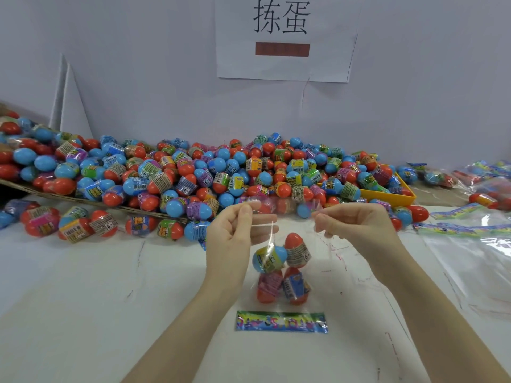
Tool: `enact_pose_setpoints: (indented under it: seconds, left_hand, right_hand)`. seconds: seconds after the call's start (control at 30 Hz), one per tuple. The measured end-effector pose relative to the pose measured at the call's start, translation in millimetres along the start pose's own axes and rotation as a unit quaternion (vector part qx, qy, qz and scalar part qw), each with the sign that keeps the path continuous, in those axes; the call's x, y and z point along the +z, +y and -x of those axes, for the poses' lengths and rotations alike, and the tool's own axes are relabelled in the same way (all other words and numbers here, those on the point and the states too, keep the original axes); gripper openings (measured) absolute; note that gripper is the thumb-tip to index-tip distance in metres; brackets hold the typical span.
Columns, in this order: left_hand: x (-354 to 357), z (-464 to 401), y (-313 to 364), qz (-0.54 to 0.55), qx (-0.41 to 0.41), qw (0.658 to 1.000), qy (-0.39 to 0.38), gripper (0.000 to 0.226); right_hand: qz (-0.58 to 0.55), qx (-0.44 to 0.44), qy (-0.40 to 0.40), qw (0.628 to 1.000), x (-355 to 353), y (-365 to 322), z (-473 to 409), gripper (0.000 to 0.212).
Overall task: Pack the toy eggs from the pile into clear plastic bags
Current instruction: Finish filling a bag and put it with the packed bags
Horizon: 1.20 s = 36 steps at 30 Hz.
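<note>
White worktop (83, 299) under a pale wall, huge toy egg pile (193, 172) heaped along the back.

Left hand (232, 239) and right hand (356, 230) each pinch a top corner of the clear plastic bag (279, 302), mouth held open, four toy eggs (282, 268) stacked inside near its printed header strip (281, 322). My worry: thin film slips out of one grip, the bag tips, and eggs roll back out.

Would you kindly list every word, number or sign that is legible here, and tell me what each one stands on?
"拣蛋": on the white paper sheet on the wall.
"6+": on the label of the upper red egg in the clear bag.
"6+": on a loose egg at the left.
Bag's colourful header strip: unreadable.
Brown bar under the characters: unreadable.
Other egg labels in the pile: too small.
</note>
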State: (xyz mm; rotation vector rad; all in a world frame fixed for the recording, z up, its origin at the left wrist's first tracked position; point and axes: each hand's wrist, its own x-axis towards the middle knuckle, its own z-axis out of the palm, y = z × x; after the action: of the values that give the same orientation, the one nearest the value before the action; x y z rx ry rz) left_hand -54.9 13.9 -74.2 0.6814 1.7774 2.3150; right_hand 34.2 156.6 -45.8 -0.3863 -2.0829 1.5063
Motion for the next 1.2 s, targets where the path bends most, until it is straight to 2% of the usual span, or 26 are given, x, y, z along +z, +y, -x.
enact_pose_setpoints:
  seconds: [0.13,0.27,0.33,0.4,0.43,0.5,0.57,0.6,0.63,0.7,0.73,0.8,0.87,0.93,1.0,1.2]
  left_hand:
    - [-2,-3,-1,0.004,-0.008,1.0,0.029,0.025]
    - [-2,-2,-2,-0.004,-0.015,0.999,0.033,0.026]
    - [-5,-5,-2,0.012,-0.024,0.998,0.05,0.026]
    - [-8,-8,0,0.02,-0.025,0.998,0.06,0.026]
    - [-8,-8,0,0.019,-0.025,0.998,0.055,0.026]
    - [-6,-6,1,0.017,-0.033,0.999,0.037,0.027]
    - [-5,-5,0,0.017,-0.039,0.999,0.025,0.027]
    - [-5,-5,0,0.019,-0.04,0.999,0.023,0.026]
    - [-5,-5,0,0.021,-0.041,0.999,0.022,0.026]
    - [-5,-6,0,0.021,-0.042,0.999,0.022,0.026]
    - [-5,-5,0,0.021,-0.043,0.999,0.02,0.026]
    - [-5,-5,0,0.019,-0.045,0.999,0.016,0.026]
    - [-4,-5,0,0.015,-0.046,0.999,0.014,0.026]
    - [-5,-5,0,0.015,-0.046,0.999,0.014,0.026]
    - [-6,-5,-1,0.012,-0.046,0.999,0.013,0.026]
    - [-5,-5,-1,0.007,-0.045,0.999,0.004,0.026]
  right_hand:
    - [0.006,0.004,0.06,0.998,-5,-2,-1,0.021]
    - [0.014,0.072,0.104,0.992,-13,0,-5,0.03]
    - [0.019,0.096,0.164,0.982,-20,1,-4,0.024]
    - [0.104,0.088,0.248,0.959,-30,6,-3,0.007]
    - [0.192,0.097,0.27,0.939,-33,8,-4,0.012]
    - [0.379,0.179,0.217,0.881,-39,12,-5,0.054]
    - [0.464,0.253,0.131,0.839,-42,12,-6,0.083]
    - [0.482,0.262,0.109,0.829,-42,13,-6,0.083]
    - [0.489,0.251,0.101,0.829,-43,14,-7,0.073]
    - [0.476,0.208,0.131,0.844,-44,13,-6,0.039]
    - [0.464,0.181,0.153,0.853,-44,14,-5,0.036]
    - [0.444,0.127,0.189,0.867,-45,18,-5,0.043]
    - [0.426,0.079,0.214,0.876,-44,18,-5,0.038]
    - [0.343,0.059,0.211,0.914,-41,15,-5,0.032]
    - [0.292,0.066,0.197,0.933,-41,16,-4,0.058]
    - [0.405,0.032,0.167,0.898,-42,20,-3,0.125]
